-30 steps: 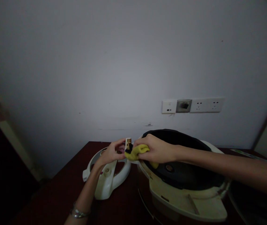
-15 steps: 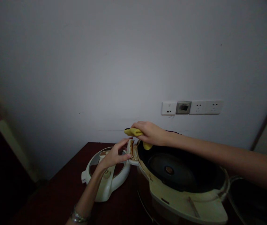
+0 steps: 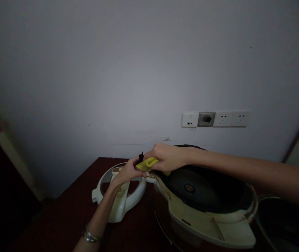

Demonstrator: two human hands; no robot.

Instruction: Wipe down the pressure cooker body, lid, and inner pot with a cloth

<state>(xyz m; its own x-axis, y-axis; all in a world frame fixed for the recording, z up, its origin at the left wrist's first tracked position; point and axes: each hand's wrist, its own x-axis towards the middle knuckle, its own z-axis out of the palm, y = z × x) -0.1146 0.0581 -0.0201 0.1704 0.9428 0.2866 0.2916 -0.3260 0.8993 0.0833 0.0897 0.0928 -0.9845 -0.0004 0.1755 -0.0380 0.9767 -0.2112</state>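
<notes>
The right hand point(image 3: 166, 155) is closed on a soft, folded yellow cloth point(image 3: 149, 163), bunched at the upper left edge of the cooker point(image 3: 209, 224). The left hand point(image 3: 128, 172) has fingers and thumb curved against the cloth's far end; whether it grips the cloth or a part beneath cannot be told, as the fabric hides the contact. The cooker's rim is smooth, cream and plastic-looking, with brown staining along its curve; its round black bowl point(image 3: 199, 192) shows a raised disc in the bottom. Left of it, a white ring-shaped lid point(image 3: 118, 210) with a broad crossbar lies on the dark red table point(image 3: 68, 217). A shiny, metallic-looking bracelet point(image 3: 90, 238) circles the left wrist.
</notes>
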